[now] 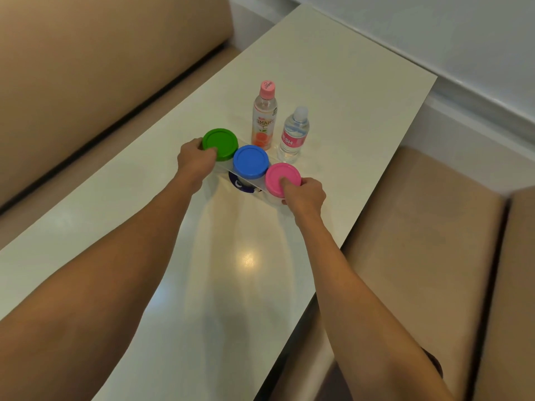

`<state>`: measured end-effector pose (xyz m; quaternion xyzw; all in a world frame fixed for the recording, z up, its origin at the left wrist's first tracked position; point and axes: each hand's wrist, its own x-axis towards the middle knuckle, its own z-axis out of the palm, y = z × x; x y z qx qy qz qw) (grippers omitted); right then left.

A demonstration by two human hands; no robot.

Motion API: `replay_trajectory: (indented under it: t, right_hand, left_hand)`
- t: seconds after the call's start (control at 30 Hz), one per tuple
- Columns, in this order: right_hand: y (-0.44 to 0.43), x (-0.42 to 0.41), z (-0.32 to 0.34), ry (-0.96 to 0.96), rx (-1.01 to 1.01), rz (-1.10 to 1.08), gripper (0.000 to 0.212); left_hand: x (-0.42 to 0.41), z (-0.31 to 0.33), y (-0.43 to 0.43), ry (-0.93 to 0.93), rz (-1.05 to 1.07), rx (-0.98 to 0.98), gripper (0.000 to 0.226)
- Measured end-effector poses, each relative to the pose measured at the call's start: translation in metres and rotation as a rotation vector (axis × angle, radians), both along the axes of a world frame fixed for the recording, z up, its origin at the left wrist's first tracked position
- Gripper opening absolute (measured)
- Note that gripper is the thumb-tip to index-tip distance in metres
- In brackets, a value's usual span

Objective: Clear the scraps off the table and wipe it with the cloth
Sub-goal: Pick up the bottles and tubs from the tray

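Three clear jars stand in a row in a clear holder on the white table [333, 70]: one with a green lid [221, 143], one with a blue lid [251, 161] and one with a pink lid [279, 176]. My left hand [195, 160] grips the green-lidded jar at the row's left end, thumb on the lid. My right hand [305, 195] grips the pink-lidded jar at the right end, thumb on its lid. No scraps or cloth are in view.
Behind the jars stand a pink-capped drink bottle [265, 117] and a small water bottle [293, 136]. A dark round label [240, 183] shows under the holder. Tan padded benches [86, 68] flank the table on both sides; a pale wall lies beyond.
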<state>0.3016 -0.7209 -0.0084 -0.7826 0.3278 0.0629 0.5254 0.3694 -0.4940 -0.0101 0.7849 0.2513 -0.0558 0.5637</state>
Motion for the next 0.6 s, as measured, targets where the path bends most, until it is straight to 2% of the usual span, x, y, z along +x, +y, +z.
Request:
replay_trajectory:
  t: [0.6]
  right_hand:
    - [0.0033, -0.0054, -0.0008, -0.022, 0.009, 0.014, 0.050]
  left_hand:
    - [0.0060, -0.0089, 0.0016, -0.014, 0.030, 0.033, 0.035]
